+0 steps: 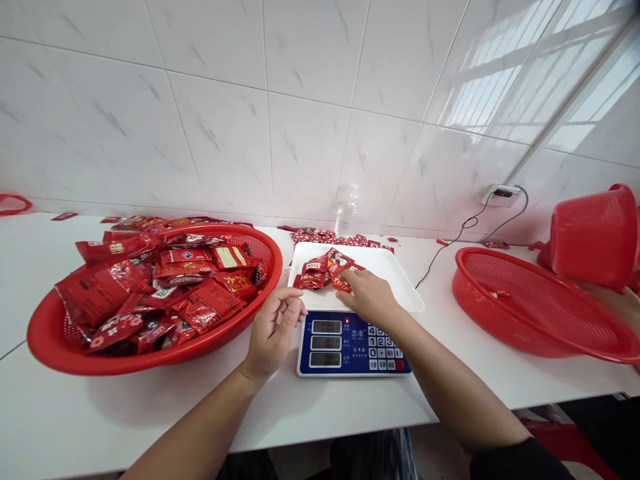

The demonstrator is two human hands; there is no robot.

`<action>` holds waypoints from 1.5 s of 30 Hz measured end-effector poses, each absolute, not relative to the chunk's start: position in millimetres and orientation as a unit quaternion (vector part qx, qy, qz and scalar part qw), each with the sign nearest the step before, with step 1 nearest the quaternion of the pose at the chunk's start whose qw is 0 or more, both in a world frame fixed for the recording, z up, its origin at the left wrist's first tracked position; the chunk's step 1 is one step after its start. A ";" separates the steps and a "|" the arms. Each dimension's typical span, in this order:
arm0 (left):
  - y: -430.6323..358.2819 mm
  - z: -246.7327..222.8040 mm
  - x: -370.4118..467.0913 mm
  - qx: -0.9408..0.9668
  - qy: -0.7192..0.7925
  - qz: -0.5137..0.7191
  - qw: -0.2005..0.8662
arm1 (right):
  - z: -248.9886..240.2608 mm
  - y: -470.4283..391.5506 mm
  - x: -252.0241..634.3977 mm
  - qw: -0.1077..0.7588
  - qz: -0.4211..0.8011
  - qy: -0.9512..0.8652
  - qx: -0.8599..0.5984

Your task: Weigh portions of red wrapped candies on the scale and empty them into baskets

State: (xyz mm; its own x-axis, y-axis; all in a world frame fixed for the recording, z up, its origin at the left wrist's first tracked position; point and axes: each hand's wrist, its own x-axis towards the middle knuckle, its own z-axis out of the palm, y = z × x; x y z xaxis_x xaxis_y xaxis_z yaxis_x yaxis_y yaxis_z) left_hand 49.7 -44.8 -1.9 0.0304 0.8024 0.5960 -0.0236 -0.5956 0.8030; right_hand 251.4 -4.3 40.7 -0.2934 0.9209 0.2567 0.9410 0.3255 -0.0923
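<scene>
R hand is down over a white rectangular plastic scale tray, fingertips touching a small heap of shiny red printed packets; can't tell if it's gripping one or just resting on it. L hand is loosely half-curled, fingers apart from the palm, just beside the tray's front L corner. Heap sits on the L-to-mid part of the tray, above a blue control panel w/ 3 LCD readouts; top digits too blurry to read.

L of the scale: big oval red plastic basket, piled w/ more packets. R side: wide red plastic basket, plus a deep red plastic basket tipped nr it. Behind the tray, along the tiled wall: loose patterned red sachets on the white tabletop.
</scene>
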 end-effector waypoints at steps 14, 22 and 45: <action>-48.0 3.0 56.9 0.620 0.307 0.576 0.435 | 51.8 -17.5 263.9 0.258 0.092 -0.788 -0.551; -43.5 -0.8 58.1 0.594 0.271 0.546 0.525 | 68.8 -47.3 224.4 0.283 0.166 -0.853 -0.407; -41.4 2.9 52.5 0.524 0.257 0.641 0.499 | 33.6 10.0 246.5 0.174 -0.132 -0.872 -0.438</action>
State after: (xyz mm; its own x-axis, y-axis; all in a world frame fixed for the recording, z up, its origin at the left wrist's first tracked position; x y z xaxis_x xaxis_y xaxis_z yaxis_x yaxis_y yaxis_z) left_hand 52.5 -41.4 2.9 0.0474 0.9086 0.4149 -0.3708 -0.3696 0.8520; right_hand 246.5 10.0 33.6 -0.5554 0.7185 0.4186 0.8101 0.5811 0.0774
